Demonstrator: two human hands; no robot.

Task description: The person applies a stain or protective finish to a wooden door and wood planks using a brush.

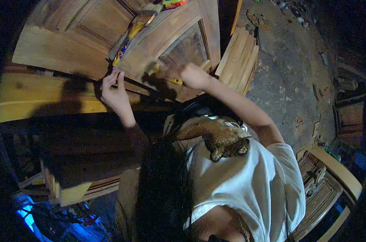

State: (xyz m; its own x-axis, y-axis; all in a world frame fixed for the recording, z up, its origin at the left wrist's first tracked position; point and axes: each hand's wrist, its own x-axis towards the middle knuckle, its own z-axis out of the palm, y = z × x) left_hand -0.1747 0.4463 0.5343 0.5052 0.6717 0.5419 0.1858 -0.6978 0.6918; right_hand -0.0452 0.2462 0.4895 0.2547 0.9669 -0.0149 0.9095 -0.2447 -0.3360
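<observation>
My right hand (195,76) is closed around a yellow-and-black tool (152,68), smeared by motion, over a brown wooden panel door (146,50). At the door's near left edge, my left hand (115,92) has its thumb and fingertips drawn together. I cannot tell what small thing, if any, is between them. Just past these fingertips lies a blue-and-yellow item (120,54). The door has a recessed darker panel (187,46) with a moulded frame.
Another wooden panel (62,48) lies to the left, above a pale timber board (50,99). Stacked wood strips (237,60) stand right of the door. Worn concrete floor (283,88) stretches along the right, with a carved panel (322,189) lower down. Red-and-yellow packaging (174,4) rests at the top.
</observation>
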